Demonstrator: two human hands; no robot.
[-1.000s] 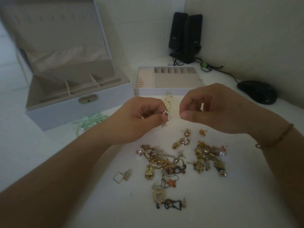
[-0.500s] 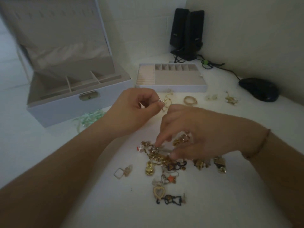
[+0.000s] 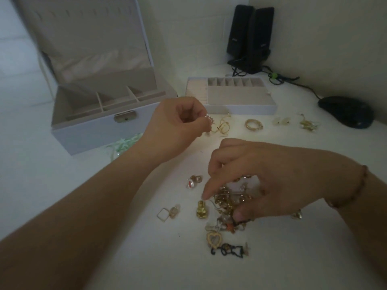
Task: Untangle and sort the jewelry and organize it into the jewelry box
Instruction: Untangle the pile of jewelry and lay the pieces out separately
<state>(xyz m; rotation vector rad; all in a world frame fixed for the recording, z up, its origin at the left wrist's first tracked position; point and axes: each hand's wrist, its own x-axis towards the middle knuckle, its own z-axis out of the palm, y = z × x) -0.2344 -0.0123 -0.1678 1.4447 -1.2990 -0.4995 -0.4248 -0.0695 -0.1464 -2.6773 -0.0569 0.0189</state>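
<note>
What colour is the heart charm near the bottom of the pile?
Gold outline, pale centre; the heart charm shows best in the head view.

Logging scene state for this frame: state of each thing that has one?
Pale lavender jewelry box: lid open, visible compartments look empty.
Beige removable tray: out on the table, looks empty.
Tangled gold jewelry pile: unsorted.
Left hand: pinching a small beaded ring.
Right hand: fingers in the pile.

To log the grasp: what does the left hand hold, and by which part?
The left hand pinches a small beaded ring by its band, between thumb and fingertips.
</note>
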